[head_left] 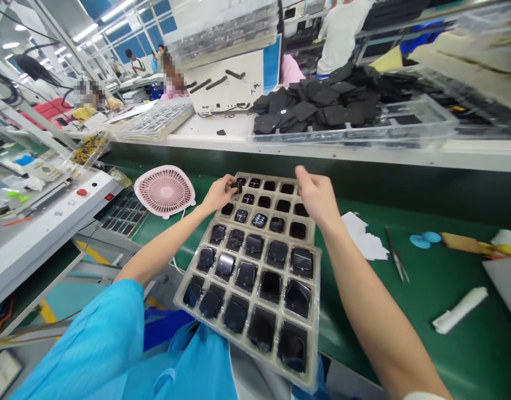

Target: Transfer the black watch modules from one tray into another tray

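My left hand (pixel 220 194) is closed in a pinch on a small dark square watch face (pixel 237 188) at the far left corner of a clear plastic tray (pixel 312 229). My right hand (pixel 320 199) is curled at that tray's right edge, thumb up; whatever its fingers hold is hidden. Several compartments of this far tray hold glossy black watch faces, while others look plain dark. A second clear tray (pixel 317 328) lies nearer my body, its front edge over my lap. Black square watch faces (pixel 254 243) sit in its compartments, some tilted.
A pink fan (pixel 165 191) stands left on the green bench mat (pixel 363 311). White paper (pixel 366 236), tweezers (pixel 397 255) and a white roll (pixel 459 311) lie right. Black pads (pixel 322 103) are heaped in a clear tray on the shelf ahead. People are farther back.
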Available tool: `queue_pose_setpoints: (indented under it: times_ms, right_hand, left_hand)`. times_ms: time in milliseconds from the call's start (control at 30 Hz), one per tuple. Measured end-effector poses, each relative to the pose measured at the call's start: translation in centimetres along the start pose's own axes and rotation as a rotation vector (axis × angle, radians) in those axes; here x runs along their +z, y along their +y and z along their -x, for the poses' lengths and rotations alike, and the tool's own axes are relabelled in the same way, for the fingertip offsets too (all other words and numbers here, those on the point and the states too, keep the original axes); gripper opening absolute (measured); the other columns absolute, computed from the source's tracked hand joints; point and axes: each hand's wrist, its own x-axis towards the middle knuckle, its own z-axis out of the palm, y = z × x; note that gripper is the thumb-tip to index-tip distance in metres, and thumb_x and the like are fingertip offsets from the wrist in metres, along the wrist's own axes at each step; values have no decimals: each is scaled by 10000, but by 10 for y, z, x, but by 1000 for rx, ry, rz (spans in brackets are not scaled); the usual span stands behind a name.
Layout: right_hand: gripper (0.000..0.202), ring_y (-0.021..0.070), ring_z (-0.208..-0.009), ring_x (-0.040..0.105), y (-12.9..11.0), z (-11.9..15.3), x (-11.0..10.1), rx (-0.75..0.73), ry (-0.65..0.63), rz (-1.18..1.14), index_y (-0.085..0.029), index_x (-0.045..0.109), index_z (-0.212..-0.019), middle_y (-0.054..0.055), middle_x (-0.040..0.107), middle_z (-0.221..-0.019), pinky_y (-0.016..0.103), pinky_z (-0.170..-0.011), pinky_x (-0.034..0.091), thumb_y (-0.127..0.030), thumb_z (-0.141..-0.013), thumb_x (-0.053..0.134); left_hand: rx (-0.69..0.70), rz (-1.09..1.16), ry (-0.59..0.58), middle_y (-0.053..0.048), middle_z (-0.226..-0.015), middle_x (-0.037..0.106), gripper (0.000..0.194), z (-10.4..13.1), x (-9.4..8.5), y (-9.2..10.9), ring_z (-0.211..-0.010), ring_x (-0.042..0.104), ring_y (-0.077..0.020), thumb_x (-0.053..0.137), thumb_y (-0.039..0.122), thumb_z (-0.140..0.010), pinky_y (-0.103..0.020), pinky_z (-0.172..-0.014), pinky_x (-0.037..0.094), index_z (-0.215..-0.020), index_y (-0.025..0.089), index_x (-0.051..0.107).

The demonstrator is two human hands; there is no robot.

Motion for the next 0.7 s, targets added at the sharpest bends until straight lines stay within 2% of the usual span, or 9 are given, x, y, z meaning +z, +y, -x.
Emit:
queue_pose_setpoints:
  times_ms: [100,233,333,433,533,700]
  right_hand:
    - [705,113,-551,232,-3,4,3,-122,14,233,-232,293,-602,-41,263,-550,321,-505,200,-726,-926,676]
    - [576,127,-592,345,-3,9,8,-132,-58,253,-220,468,-666,-36,412,-588,294,-548,268,-671,-930,711]
    - [440,137,-644,429,-9,16,11,-157,-184,234,-219,563,-753,-23,526,-662,278,-589,318,-579,-974,691]
    - [380,148,-679,467,-18,24,14,-201,-193,235,-217,544,-742,-9,538,-686,280,-618,345,-456,-1031,610]
    - [400,149,-651,452,-23,29,19,-220,-77,227,-215,499,-695,-3,497,-649,290,-600,337,-408,-1033,592]
    - [536,144,-618,423,-14,29,26,-241,190,104,-219,408,-653,2,439,-635,293,-554,351,-566,-1021,585]
  left_hand:
    - [-6,252,76,-4,-828,669,187,5,-1,39,-740,623,-169,745,263,-851,-312,-734,515,-996,209,640]
    - [45,505,12,-1,-801,684,265,19,1,102,-694,638,-151,832,342,-821,-291,-663,516,-970,209,657]
    - [78,636,-44,-3,-790,680,322,26,8,137,-710,659,-149,880,384,-810,-289,-666,537,-911,207,632]
    - [61,691,-55,-2,-790,672,387,28,14,153,-717,663,-142,908,414,-802,-290,-677,551,-856,207,586]
    - [37,674,-27,5,-780,661,399,28,17,158,-715,660,-137,915,398,-809,-287,-674,550,-855,212,564]
    - [45,648,33,-20,-861,692,344,36,18,166,-778,686,-157,875,354,-862,-306,-703,565,-881,220,558]
